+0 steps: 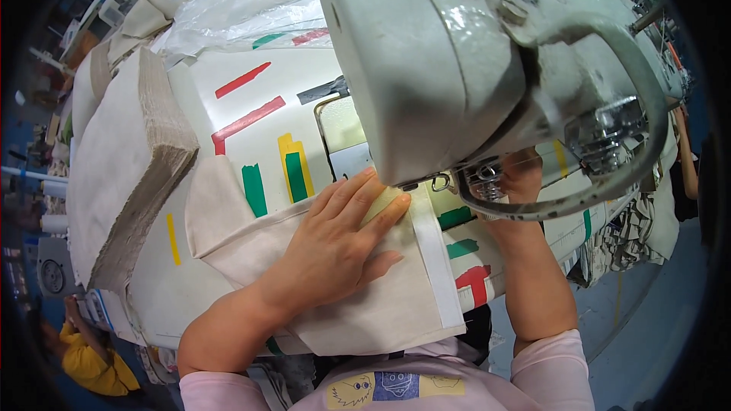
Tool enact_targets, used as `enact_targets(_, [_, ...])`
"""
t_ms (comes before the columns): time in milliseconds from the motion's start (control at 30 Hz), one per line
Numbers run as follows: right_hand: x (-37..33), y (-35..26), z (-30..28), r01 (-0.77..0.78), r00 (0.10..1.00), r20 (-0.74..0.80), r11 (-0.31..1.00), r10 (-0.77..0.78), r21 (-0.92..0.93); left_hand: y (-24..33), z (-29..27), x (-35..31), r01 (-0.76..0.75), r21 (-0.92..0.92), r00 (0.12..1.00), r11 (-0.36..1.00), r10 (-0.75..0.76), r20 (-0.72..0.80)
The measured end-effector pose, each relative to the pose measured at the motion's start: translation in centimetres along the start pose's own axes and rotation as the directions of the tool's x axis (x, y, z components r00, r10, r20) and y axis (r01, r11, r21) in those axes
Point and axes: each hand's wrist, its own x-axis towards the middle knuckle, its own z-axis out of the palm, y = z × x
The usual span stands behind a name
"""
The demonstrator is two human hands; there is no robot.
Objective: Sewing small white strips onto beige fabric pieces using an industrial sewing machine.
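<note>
A cream piece of cloth (365, 312) lies on the sewing machine's white table, a folded seam across it and a white strip (438, 266) along its right edge. My left hand (343, 236) rests flat on this cloth, fingers stretched toward the needle area. Above the fingertips looms the pale head of the sewing machine (426, 68), which hides the needle. On the right, my right hand (521, 175) reaches in behind the machine's curved metal guard (659, 114). Its fingers are mostly hidden by the machine, so what they touch does not show.
A thick stack of cream cloth pieces (145, 160) stands on the table's left side. Coloured tape strips (255, 190) mark the tabletop. Clear plastic sheeting (244, 0) lies at the back. Bundled cloth (632, 236) hangs at the right. A person in yellow (95, 358) is at the lower left.
</note>
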Motion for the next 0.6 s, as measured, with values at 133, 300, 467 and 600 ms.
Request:
enact_targets(133, [1.0, -1.4, -0.8, -0.027, 0.982, -0.161, 0.916, 0.099, 0.401, -0.1, 0.1, 0.1, -0.015, 0.008, 1.0, 1.0, 0.015, -0.009])
enact_targets(300, [1.9, -2.3, -1.5, 0.209, 0.947, -0.286, 0.954, -0.143, 0.216, -0.4, -0.1, 0.2, -0.016, 0.016, 1.0, 1.0, 0.016, -0.01])
enact_targets(467, [1.9, -2.6, -1.7, 0.209, 0.947, -0.286, 0.955, -0.144, 0.211, -1.1, -0.2, 0.5, -0.022, 0.017, 1.0, 1.0, 0.022, 0.002])
enact_targets(600, [1.6, -3.0, -1.9, 0.196, 0.954, -0.267, 0.958, -0.136, 0.211, -1.2, -0.3, 0.6, -0.006, 0.009, 1.0, 1.0, 0.006, 0.013])
